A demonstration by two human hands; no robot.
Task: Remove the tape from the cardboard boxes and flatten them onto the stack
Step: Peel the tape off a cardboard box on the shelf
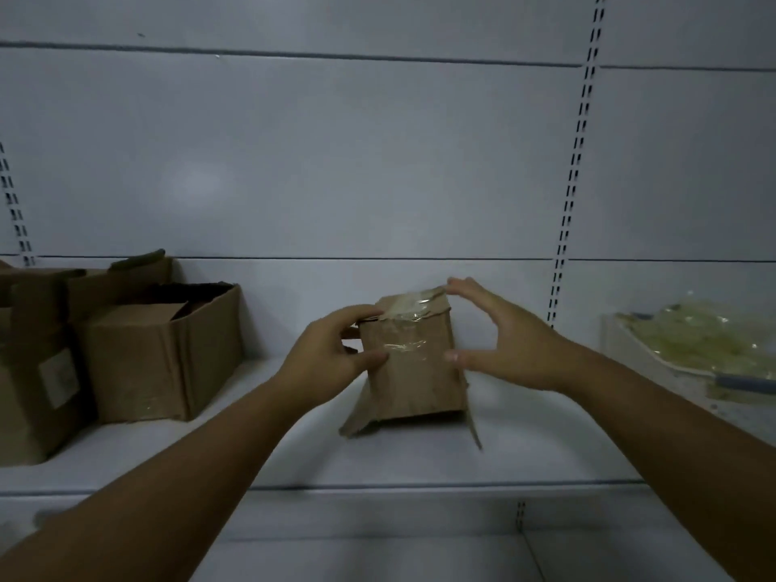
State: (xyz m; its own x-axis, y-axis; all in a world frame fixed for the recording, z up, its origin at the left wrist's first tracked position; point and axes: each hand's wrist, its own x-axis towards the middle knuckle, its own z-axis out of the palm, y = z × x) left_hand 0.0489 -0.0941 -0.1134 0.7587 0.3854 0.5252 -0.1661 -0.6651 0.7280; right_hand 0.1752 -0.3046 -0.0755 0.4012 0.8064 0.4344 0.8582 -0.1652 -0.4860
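Observation:
A small brown cardboard box (pixel 413 380) stands on the white shelf (pixel 420 459) in the middle, its bottom flaps splayed out. Clear tape (pixel 409 312) runs over its top and down the near face. My left hand (pixel 331 354) grips the box's left side, thumb on the near face. My right hand (pixel 499 342) is at the right side, its fingertips touching the tape at the top right corner and its thumb against the right edge.
Several open cardboard boxes (pixel 159 354) stand at the left of the shelf. At the far right lies a pile of crumpled clear tape (pixel 705 338) on a flat white surface. Slotted uprights (pixel 575 170) run up the white back panel.

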